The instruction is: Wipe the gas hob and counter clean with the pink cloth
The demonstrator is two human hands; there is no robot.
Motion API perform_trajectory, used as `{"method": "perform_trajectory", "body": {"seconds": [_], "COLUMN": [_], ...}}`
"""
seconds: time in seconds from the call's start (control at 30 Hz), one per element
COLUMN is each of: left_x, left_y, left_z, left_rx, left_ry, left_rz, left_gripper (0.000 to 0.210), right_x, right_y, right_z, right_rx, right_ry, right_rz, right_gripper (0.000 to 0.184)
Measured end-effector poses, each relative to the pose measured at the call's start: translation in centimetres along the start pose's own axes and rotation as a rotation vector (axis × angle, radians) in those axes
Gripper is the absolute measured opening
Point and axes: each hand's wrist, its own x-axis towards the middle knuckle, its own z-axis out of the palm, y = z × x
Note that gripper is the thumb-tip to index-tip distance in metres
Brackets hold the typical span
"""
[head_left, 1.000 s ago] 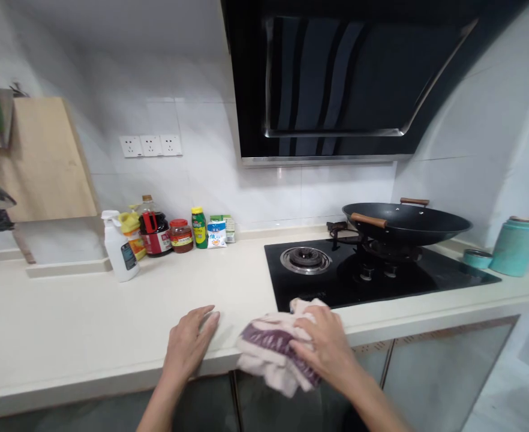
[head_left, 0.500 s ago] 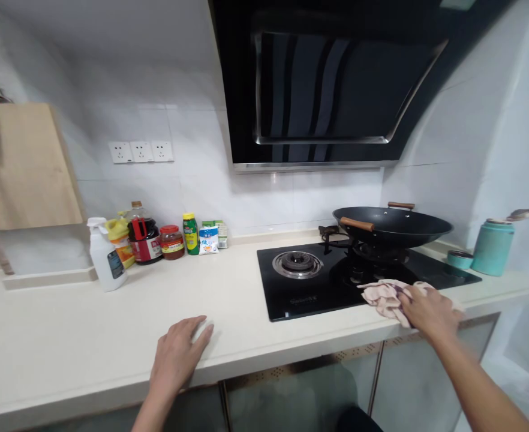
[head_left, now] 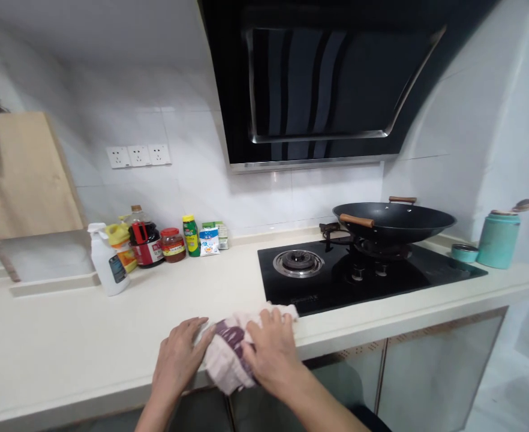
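Observation:
A pale pink and purple cloth (head_left: 231,354) lies over the counter's front edge, with one end hanging down and another reaching the near left corner of the stove. My right hand (head_left: 271,348) presses on the cloth with bent fingers gripping it. Just left of the cloth, my left hand (head_left: 179,354) rests on the counter (head_left: 111,336), fingers stretched out and thumb at the cloth's edge. Whether the thumb touches the cloth I cannot tell. The black gas stove (head_left: 336,288) lies beyond my right hand.
A black wok (head_left: 394,222) sits on the right burner. Along the wall stand a white spray bottle (head_left: 107,261), a red-lidded jar (head_left: 173,245) and a green bottle (head_left: 191,236). A teal canister (head_left: 498,240) and small teal bowl (head_left: 464,252) are at right. The range hood (head_left: 322,84) hangs above.
My right hand has slid the cloth left along the counter's front edge, from before the right part of the stove to beside my left hand. My left hand has stayed nearly still.

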Motion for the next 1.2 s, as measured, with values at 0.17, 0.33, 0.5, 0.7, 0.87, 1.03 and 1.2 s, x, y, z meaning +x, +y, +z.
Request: {"method": "perform_trajectory", "body": {"seconds": [0.17,0.33,0.5,0.7,0.87,1.03,1.2], "left_x": [-0.6,-1.7,-2.1,-3.4,-3.3,-3.2,-3.4], "left_y": [1.3,5.6,10.3,16.4,19.6,18.0,11.8], "left_z": [0.0,0.6,1.5,4.4,6.5,5.8,2.6], "left_rx": [-0.226,-0.045,0.212,0.137,0.096,0.074,0.161], "left_ry": [0.219,0.004,-0.208,-0.090,-0.066,-0.036,-0.038], "left_rz": [0.108,0.241,0.195,0.302,0.365,0.351,0.260], "left_gripper": [0.049,0.051,0.071,0.069,0.065,0.057,0.048], "right_x": [1.9,3.1,1.2,-1.7,-1.9,-2.0,-2.2], "right_y": [-1.7,4.7,16.2,23.1,22.4,22.7,22.7], "right_z": [1.2,-0.7,-2.8,-1.8,-1.1,-1.4,-1.3], "right_rx": [0.245,0.608,0.201,-0.166,-0.171,-0.185,-0.194], "right_ry": [-0.114,-0.042,0.241,0.048,-0.025,-0.049,-0.051], "right_rz": [-0.118,-0.121,0.185,0.410,0.317,0.311,0.306], "right_gripper": [0.030,0.047,0.038,0.046,0.048,0.049,0.051]}}
